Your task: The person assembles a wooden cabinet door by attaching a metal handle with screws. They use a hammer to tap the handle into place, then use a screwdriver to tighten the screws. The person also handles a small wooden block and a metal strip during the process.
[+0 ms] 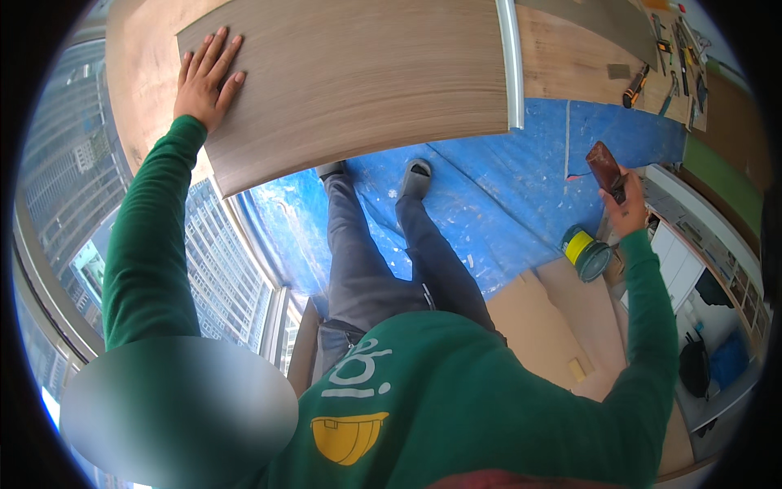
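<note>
The left hand [205, 77] lies flat on a big wood board [350, 81]. Its fingers [213, 50] are spread out and loose, not gripping anything. The palm presses down near the board's left corner. The board stretches far away from these fingers to the right, and a thin shiny metal strip [511, 61] runs along its far right end. The board rests on a wooden tabletop [570, 61].

The right hand [626, 208] is well apart from the board, off to the right. Its fingers [611, 194] are closed around a small dark brown block [605, 165]. The block sticks up out of the fist. Just below this hand sits a round tin with a yellow lid [585, 251] on a brown sheet [562, 318].

Further up from the right fingers, many hand tools [672, 57] lie on the tabletop, one with an orange handle [635, 85].

Between the two hands is a blue floor cover [505, 187] with white spots. The person's grey legs and shoes [415, 175] stand on it. Both arms wear green sleeves [147, 236]. Out past the left arm, tall buildings [220, 269] show through a window.
</note>
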`<state>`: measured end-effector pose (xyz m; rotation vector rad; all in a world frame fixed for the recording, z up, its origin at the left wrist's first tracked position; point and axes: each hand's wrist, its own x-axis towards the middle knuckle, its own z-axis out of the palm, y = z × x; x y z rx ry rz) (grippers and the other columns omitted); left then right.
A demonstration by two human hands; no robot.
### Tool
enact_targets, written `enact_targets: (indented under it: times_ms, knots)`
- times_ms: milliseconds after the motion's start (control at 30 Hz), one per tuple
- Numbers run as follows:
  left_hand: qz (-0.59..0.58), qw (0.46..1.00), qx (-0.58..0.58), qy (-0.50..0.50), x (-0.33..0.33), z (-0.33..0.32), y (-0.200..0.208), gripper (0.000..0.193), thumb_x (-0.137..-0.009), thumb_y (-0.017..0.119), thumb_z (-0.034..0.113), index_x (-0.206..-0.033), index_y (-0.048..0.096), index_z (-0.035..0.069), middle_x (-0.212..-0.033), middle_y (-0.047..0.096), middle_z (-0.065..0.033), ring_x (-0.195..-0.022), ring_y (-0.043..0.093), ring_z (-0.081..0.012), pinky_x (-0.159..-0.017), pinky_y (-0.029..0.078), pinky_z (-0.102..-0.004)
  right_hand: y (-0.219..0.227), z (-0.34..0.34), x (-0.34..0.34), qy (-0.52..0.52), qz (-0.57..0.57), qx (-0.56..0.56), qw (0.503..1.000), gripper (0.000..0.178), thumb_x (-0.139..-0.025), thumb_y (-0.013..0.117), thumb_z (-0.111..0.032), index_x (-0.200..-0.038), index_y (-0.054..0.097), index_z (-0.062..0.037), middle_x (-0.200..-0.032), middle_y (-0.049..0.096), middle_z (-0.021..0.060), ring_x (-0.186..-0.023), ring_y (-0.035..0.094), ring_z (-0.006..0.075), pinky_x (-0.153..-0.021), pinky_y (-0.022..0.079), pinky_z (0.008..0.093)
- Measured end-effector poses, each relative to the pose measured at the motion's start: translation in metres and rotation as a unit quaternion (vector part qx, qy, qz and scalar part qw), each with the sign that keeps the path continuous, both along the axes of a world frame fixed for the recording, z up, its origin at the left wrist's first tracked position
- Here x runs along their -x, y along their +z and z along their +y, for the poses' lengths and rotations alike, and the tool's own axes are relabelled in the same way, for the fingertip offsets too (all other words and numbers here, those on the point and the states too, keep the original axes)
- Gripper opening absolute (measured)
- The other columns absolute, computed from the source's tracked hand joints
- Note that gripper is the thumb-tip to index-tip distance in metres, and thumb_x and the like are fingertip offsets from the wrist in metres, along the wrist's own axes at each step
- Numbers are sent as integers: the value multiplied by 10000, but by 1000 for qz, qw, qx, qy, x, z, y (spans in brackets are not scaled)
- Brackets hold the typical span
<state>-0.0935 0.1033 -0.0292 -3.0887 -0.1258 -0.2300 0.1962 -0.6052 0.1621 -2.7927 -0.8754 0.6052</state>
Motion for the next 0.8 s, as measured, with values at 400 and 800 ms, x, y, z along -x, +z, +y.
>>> enact_targets:
  times_ms: [400,800]
  knots:
    - [22,990,46,132,-16,-120,60,629,-1008,589,498,-1551,469,205,-1617,422,-132,-1492,389,-331,-1219,303,-507,2,58,138,-451,483,-420,622,396,-989,700,-200,-1316,594,-5,-1145,663,77,-1030,633,204,-919,517,394]
    - [96,737,663,85,-6,-471,305,868,-935,768,370,-1545,336,-71,-1238,674,-214,-991,717,-231,-852,577,-382,82,85,151,-225,608,-558,518,445,-1043,615,-342,-1329,586,-2,-1210,679,97,-1136,643,226,-1013,496,421]
